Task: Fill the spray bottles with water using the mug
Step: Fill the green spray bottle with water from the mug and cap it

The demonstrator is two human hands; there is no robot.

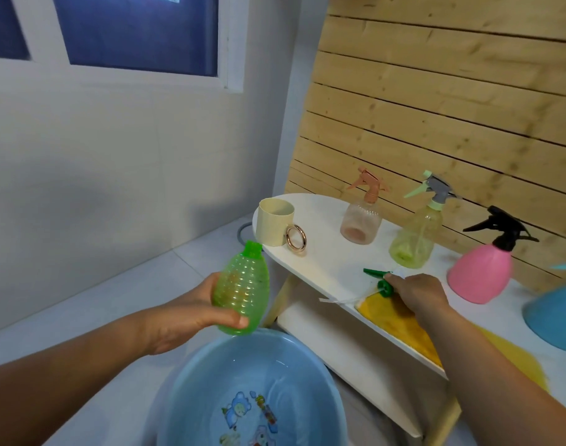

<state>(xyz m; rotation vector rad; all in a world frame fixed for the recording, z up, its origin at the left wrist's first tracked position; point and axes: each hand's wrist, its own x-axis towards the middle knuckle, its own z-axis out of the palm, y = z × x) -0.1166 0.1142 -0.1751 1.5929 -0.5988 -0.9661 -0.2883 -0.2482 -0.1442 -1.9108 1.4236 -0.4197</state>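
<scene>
Evenly and softly lit indoors, no harsh glare. Dark outside the window (137, 30) at upper left. Faint grey shadow on the white wall (92, 201) at centre left. Bowed straight lines toward the edges. Soft, slightly smeared at far right.

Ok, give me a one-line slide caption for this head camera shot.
Left hand holds the uncapped green bottle above the blue basin; right hand sets its green sprayer head on the table.
</scene>
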